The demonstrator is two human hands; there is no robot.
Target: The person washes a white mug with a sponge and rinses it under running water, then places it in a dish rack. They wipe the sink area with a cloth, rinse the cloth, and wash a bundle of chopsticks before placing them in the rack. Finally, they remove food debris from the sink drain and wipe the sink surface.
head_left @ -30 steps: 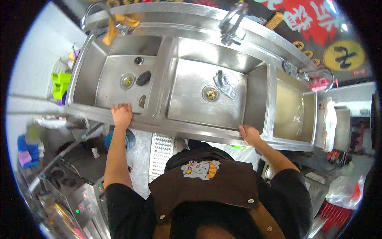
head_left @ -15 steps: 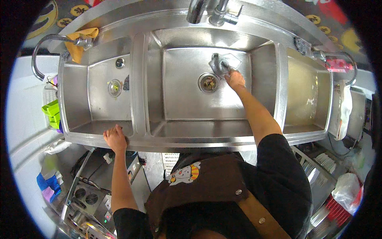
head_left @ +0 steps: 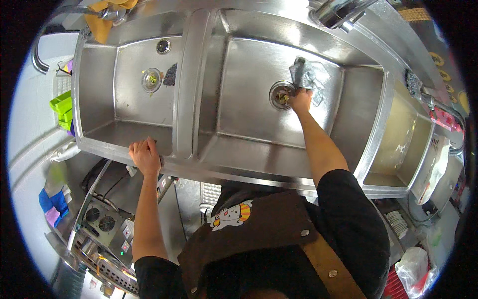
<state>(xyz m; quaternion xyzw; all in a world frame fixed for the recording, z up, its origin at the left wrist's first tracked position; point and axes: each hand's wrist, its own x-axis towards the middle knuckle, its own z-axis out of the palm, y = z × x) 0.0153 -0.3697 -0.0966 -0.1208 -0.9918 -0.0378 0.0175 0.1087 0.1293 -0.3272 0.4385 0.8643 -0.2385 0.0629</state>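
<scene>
My right hand [head_left: 301, 101] is down in the middle sink basin [head_left: 259, 57]. Its fingers are curled at the right edge of the drain strainer [head_left: 283, 101], which has food scraps in it. Right beyond the fingers lies a wet, crumpled, see-through greyish sheet [head_left: 314, 74], like a plastic bag or thin cloth. Whether the fingertips grip the strainer's rim or a fold of the sheet is hidden. My left hand [head_left: 146, 155] is closed over the front rim of the sink [head_left: 112, 148], below the left basin.
The left basin [head_left: 144, 107] has a drain with green scraps [head_left: 152, 80] and a dark scouring pad [head_left: 170, 74]. Cloudy water stands in the right basin [head_left: 393, 144]. Faucets [head_left: 343, 12] and a yellow cloth [head_left: 99, 25] are along the back edge.
My right hand has moved from on top of the greyish sheet to the strainer's edge, and the sheet lies more spread out. My view has turned; my left hand stays on the rim.
</scene>
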